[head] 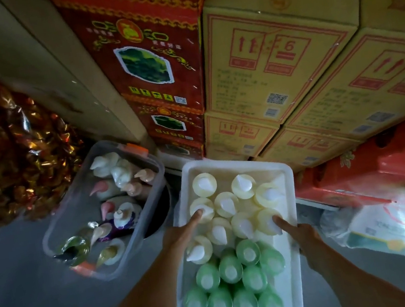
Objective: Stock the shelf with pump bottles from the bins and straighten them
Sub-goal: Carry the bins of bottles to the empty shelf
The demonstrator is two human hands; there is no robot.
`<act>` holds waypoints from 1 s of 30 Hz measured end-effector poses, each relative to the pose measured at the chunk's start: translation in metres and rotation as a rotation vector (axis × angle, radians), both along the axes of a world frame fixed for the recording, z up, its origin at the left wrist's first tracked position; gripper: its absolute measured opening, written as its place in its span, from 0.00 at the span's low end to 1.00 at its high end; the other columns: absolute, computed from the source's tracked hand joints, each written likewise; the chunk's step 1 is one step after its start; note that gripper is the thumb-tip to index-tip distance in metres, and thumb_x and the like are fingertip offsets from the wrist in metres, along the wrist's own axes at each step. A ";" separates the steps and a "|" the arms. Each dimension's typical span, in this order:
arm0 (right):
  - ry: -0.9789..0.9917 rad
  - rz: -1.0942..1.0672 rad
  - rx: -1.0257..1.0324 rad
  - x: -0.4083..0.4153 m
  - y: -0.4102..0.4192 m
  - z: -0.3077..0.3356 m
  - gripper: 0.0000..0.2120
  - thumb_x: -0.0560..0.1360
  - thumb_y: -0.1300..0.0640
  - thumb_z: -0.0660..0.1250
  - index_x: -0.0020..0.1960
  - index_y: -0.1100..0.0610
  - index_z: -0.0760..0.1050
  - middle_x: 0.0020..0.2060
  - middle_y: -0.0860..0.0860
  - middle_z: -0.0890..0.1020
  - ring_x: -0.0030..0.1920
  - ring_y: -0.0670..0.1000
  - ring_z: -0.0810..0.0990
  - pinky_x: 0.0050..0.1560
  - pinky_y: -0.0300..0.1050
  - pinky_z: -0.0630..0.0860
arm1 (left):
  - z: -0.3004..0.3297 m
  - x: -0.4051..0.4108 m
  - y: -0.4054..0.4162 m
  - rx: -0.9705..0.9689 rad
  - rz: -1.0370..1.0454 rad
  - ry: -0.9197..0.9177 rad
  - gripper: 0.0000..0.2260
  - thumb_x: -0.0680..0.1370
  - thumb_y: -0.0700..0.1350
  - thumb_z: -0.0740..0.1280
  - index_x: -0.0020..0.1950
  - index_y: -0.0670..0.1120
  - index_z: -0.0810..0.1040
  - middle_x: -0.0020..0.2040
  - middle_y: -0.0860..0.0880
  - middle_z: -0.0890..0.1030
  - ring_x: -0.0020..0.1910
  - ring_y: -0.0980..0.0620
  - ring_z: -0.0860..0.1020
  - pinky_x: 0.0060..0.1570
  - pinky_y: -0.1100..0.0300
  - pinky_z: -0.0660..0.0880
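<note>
Two bins (227,165) flanked by stacked cartons (275,64), foil bags (6,150).

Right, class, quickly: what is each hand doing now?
Left hand: open, fingertip touching a pale yellow bottle.
Right hand: open, finger touching another pale bottle.

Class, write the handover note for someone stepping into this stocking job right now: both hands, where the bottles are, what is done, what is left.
Left hand: fingers extended, touching a pale yellow bottle at the white tray's left side.
Right hand: forefinger on a pale yellow bottle at the right side.
The tray holds upright pale yellow bottles at the far end, green bottles at the near end.
The clear bin to the left holds mixed pump bottles lying loosely.
Done: none visibly shelved; no shelf in view.
Left: carry the bottles to the shelf and straighten them.
</note>
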State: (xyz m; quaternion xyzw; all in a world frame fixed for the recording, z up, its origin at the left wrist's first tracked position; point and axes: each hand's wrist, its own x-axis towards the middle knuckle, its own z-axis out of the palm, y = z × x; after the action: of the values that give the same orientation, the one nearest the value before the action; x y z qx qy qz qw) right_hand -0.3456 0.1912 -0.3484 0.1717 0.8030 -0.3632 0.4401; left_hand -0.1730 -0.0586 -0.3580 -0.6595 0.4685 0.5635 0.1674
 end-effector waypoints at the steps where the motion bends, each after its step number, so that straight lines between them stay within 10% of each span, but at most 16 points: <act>1: 0.003 0.019 -0.001 0.001 -0.004 0.006 0.34 0.54 0.31 0.78 0.46 0.57 0.82 0.42 0.53 0.84 0.45 0.55 0.82 0.48 0.49 0.75 | 0.002 0.007 0.002 0.009 0.004 -0.011 0.55 0.63 0.74 0.73 0.77 0.40 0.64 0.74 0.39 0.69 0.71 0.40 0.70 0.70 0.48 0.68; 13: 0.017 0.348 0.032 0.046 -0.079 0.082 0.33 0.59 0.35 0.81 0.53 0.57 0.80 0.33 0.47 0.77 0.34 0.48 0.75 0.30 0.40 0.66 | 0.062 0.127 0.014 0.059 0.369 0.029 0.54 0.62 0.76 0.71 0.74 0.39 0.67 0.72 0.39 0.72 0.68 0.40 0.73 0.67 0.50 0.69; 19: 0.049 0.602 -0.010 0.115 -0.124 0.120 0.34 0.62 0.34 0.78 0.57 0.57 0.80 0.37 0.48 0.79 0.34 0.47 0.73 0.30 0.41 0.66 | 0.110 0.228 0.036 -0.046 0.585 0.148 0.51 0.57 0.78 0.70 0.67 0.42 0.74 0.56 0.45 0.78 0.50 0.47 0.79 0.52 0.54 0.77; 21: 0.045 0.702 -0.023 0.144 -0.137 0.131 0.36 0.62 0.34 0.78 0.59 0.58 0.79 0.41 0.50 0.81 0.38 0.49 0.77 0.34 0.44 0.71 | 0.125 0.265 0.046 -0.063 0.650 0.209 0.50 0.58 0.77 0.70 0.69 0.44 0.73 0.58 0.46 0.78 0.51 0.49 0.78 0.47 0.57 0.76; 25: 0.012 0.848 -0.065 0.220 -0.156 0.157 0.43 0.59 0.35 0.81 0.64 0.61 0.78 0.56 0.58 0.83 0.56 0.60 0.81 0.61 0.57 0.78 | 0.148 0.351 0.072 -0.074 0.816 0.345 0.55 0.57 0.76 0.72 0.75 0.45 0.69 0.74 0.41 0.70 0.69 0.40 0.72 0.69 0.42 0.69; 30: 0.005 1.065 -0.161 0.335 -0.166 0.185 0.51 0.53 0.33 0.82 0.68 0.59 0.76 0.62 0.57 0.80 0.62 0.59 0.79 0.66 0.59 0.74 | 0.169 0.460 0.118 -0.113 1.067 0.354 0.53 0.58 0.71 0.76 0.75 0.42 0.69 0.73 0.39 0.70 0.69 0.37 0.72 0.69 0.40 0.69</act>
State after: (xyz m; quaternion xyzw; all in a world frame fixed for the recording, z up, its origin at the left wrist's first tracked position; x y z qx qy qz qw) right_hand -0.0110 0.0250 -0.1630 -0.2942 0.7498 -0.1506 0.5732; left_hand 0.2866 0.0590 -0.1895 -0.7083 0.1208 0.6461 -0.2575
